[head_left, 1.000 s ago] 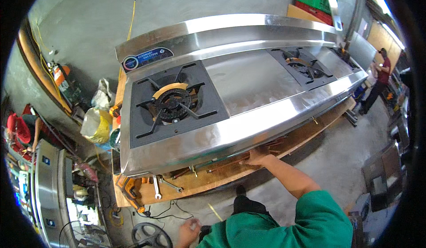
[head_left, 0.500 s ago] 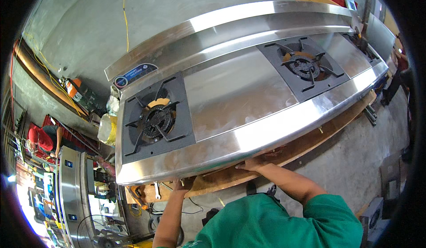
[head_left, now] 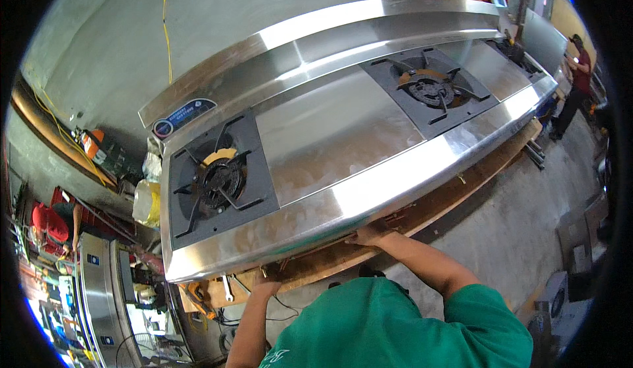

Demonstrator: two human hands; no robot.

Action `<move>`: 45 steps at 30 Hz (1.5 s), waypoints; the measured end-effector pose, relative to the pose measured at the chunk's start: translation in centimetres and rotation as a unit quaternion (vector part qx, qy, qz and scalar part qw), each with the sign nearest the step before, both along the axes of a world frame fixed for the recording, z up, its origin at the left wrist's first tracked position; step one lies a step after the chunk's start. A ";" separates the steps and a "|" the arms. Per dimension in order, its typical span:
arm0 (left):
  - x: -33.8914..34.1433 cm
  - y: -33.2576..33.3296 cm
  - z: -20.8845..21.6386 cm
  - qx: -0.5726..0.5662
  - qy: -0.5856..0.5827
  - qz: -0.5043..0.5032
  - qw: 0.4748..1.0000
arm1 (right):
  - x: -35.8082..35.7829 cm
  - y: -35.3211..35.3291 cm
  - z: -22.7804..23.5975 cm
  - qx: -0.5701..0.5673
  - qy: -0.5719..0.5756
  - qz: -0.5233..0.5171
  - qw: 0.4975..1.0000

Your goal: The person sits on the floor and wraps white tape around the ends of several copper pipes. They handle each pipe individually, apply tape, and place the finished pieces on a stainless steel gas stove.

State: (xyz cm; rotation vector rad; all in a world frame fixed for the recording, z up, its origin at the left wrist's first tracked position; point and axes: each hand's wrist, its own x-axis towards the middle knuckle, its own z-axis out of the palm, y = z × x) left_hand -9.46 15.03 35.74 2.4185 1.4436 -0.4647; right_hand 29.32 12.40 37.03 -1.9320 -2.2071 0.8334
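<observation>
A long stainless steel gas stove [head_left: 339,141] lies before me, with a cast-iron burner [head_left: 223,178] on its left and a second burner [head_left: 435,91] further right. Both my hands reach under its front lip. My left hand [head_left: 266,287] is just below a small brass valve [head_left: 264,272]; its fingers are mostly hidden. My right hand [head_left: 370,233] sits beneath the lip further right, fingers curled in beside a thin pipe; what they grip is hidden. A wooden board [head_left: 316,272] runs below the stove's front edge.
A wrench [head_left: 227,289] and an orange-and-black tool [head_left: 198,300] lie on the board at the left. A pale container [head_left: 146,203] stands by the stove's left end. One person [head_left: 579,81] stands at far right; another in red [head_left: 49,223] is at far left.
The whole view has shifted, so the stove appears further left and the person at far right shows more fully. Both hands stay under the front lip, the left slightly lower relative to the valve.
</observation>
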 end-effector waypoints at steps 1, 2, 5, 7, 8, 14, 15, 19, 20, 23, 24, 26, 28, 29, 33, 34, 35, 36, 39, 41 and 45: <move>-0.2 -0.3 0.5 0.004 -0.003 -0.010 1.000 | -0.2 -0.3 -0.1 0.047 -0.018 -0.001 0.999; 0.4 -0.2 1.6 0.011 -0.007 -0.028 1.000 | -0.1 -0.5 -0.4 0.097 -0.040 -0.008 0.994; 0.9 -1.5 3.8 0.031 -0.054 -0.010 0.998 | -0.9 -1.5 2.9 0.068 -0.069 0.014 0.995; 1.3 -1.9 4.5 0.027 -0.063 0.029 0.997 | -1.2 -2.8 3.5 0.046 -0.087 0.016 0.995; -0.5 -1.5 1.8 0.045 -0.066 -0.005 0.997 | -1.3 -3.0 2.6 0.068 -0.100 0.009 0.993; -5.0 -1.5 -3.7 -0.204 -0.088 0.203 0.953 | -2.2 -2.2 2.7 -0.043 -0.153 0.022 0.987; -4.4 -1.9 -3.0 -0.167 -0.150 0.212 0.951 | -2.2 -2.4 2.3 -0.024 -0.146 0.006 0.989; -2.8 -4.9 -1.7 -0.081 -0.261 0.207 0.939 | -2.2 -3.2 0.4 -0.028 -0.075 -0.064 0.995; -2.9 -5.0 -1.6 -0.053 -0.219 0.181 0.957 | -2.4 -2.8 0.5 -0.045 -0.047 -0.084 0.994; -3.2 -5.8 -1.6 -0.055 -0.243 0.173 0.953 | -3.2 -2.5 0.8 0.005 -0.193 -0.022 0.981; -3.2 -6.1 -1.3 -0.076 -0.274 0.191 0.940 | -3.2 -2.3 1.0 -0.035 -0.196 -0.024 0.980; -3.5 -6.5 -1.6 -0.083 -0.318 0.200 0.923 | -3.2 -2.0 1.4 -0.113 -0.199 -0.027 0.973; -4.3 -6.7 -2.4 -0.056 -0.346 0.185 0.918 | -3.0 -2.6 1.1 -0.054 -0.226 0.001 0.973; -4.0 -6.8 -1.9 -0.066 -0.342 0.195 0.917 | -2.6 -3.3 0.7 -0.026 -0.242 0.012 0.970; -4.8 -7.0 -1.7 -0.125 -0.336 0.225 0.906 | -1.6 -6.5 -2.1 -0.035 -0.164 -0.067 0.984; -6.0 -7.5 -1.3 -0.135 -0.344 0.250 0.895 | -3.2 -7.6 1.3 -0.011 -0.157 -0.052 0.986; -6.0 -7.9 -1.1 -0.154 -0.354 0.260 0.885 | -3.3 -9.4 3.1 0.009 -0.156 -0.055 0.986; -5.6 -8.2 -1.0 -0.174 -0.363 0.270 0.875 | -2.9 -10.3 1.5 0.093 -0.112 -0.069 0.987; -1.3 -8.3 0.0 -0.165 -0.350 0.258 0.885 | -3.1 -11.6 -0.5 0.220 -0.126 -0.036 0.967; 1.9 -9.1 0.4 -0.280 -0.413 0.336 0.799 | -3.6 -11.0 -0.1 0.191 -0.125 -0.051 0.972; 10.8 -12.1 0.4 -0.289 -0.576 0.499 0.579 | -3.5 -11.0 -0.7 0.210 -0.103 -0.082 0.969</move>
